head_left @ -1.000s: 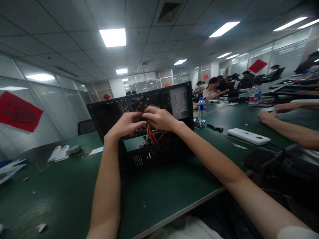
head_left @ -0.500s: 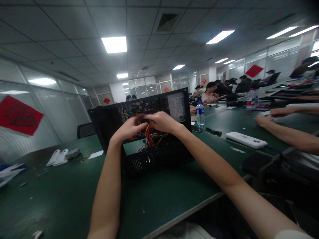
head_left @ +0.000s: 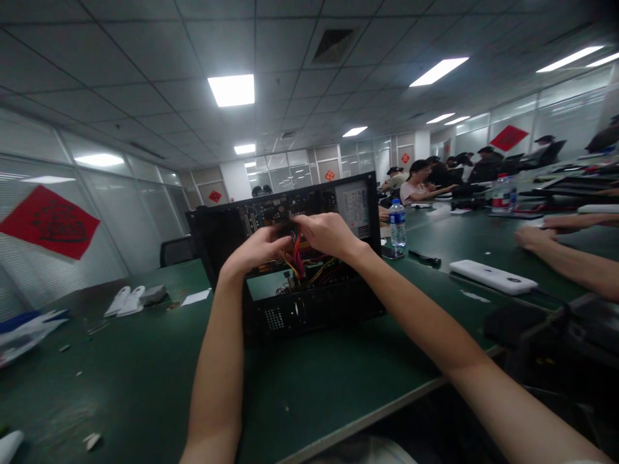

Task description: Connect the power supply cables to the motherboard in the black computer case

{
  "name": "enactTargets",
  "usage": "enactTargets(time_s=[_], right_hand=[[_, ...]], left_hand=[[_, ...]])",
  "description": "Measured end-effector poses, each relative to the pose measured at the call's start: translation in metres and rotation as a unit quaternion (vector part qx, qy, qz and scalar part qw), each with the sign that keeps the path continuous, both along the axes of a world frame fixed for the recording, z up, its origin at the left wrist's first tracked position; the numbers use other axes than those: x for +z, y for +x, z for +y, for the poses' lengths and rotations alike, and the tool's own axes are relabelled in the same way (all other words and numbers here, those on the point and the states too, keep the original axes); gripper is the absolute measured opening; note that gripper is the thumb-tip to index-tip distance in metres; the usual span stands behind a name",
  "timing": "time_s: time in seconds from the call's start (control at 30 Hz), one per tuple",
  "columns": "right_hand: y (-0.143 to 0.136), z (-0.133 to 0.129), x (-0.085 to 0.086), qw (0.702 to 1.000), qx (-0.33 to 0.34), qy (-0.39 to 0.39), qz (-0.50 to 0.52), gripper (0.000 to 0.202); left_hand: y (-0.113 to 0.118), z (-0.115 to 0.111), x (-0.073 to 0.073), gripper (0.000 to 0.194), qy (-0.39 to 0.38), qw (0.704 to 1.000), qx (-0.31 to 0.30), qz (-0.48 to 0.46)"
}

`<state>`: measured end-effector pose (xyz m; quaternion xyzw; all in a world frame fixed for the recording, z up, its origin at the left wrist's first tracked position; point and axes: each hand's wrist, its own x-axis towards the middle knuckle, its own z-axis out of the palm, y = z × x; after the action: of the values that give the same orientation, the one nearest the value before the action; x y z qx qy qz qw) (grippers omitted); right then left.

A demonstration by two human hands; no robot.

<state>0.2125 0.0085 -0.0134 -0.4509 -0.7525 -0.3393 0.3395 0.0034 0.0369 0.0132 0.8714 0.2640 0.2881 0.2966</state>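
Note:
An open black computer case [head_left: 338, 309] stands on the green table with its inside facing me. My right hand [head_left: 329, 234] reaches in from the right, thumb and fingers pinched on a bundle of coloured power cables [head_left: 298, 263] with red, yellow and black wires. On the left, my left hand [head_left: 256, 252] is also inside, its thumb close to the same bundle. Its fingers are bent and their tips partly hidden, so what they hold cannot be made out. The circuit board [head_left: 256, 216] shows behind my hands. A labelled power supply [head_left: 352, 209] sits at the upper right.
Right of the case are a water bottle [head_left: 397, 225], a phone [head_left: 391, 252] and a white power strip [head_left: 493, 276]. A co-worker's hands [head_left: 536, 237] rest farther right. On the left lie white objects [head_left: 126, 301], a grey block [head_left: 153, 295] and paper [head_left: 196, 297].
The view has shifted slightly, so everything sits a little farther right. More of the cable bundle shows beneath my right hand, and my hands have come slightly apart.

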Motion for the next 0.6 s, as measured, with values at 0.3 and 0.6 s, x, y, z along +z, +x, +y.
enactTargets(time_s=[0.3, 0.6], right_hand=[[0.009, 0.002, 0.001, 0.997, 0.057, 0.036, 0.042, 0.036], [0.018, -0.01, 0.009, 0.991, 0.081, 0.068, 0.084, 0.036]], left_hand=[[-0.033, -0.017, 0.013, 0.068, -0.001, 0.997, -0.072, -0.027], [-0.022, -0.016, 0.014, 0.042, 0.08, 0.991, -0.056, -0.093]])
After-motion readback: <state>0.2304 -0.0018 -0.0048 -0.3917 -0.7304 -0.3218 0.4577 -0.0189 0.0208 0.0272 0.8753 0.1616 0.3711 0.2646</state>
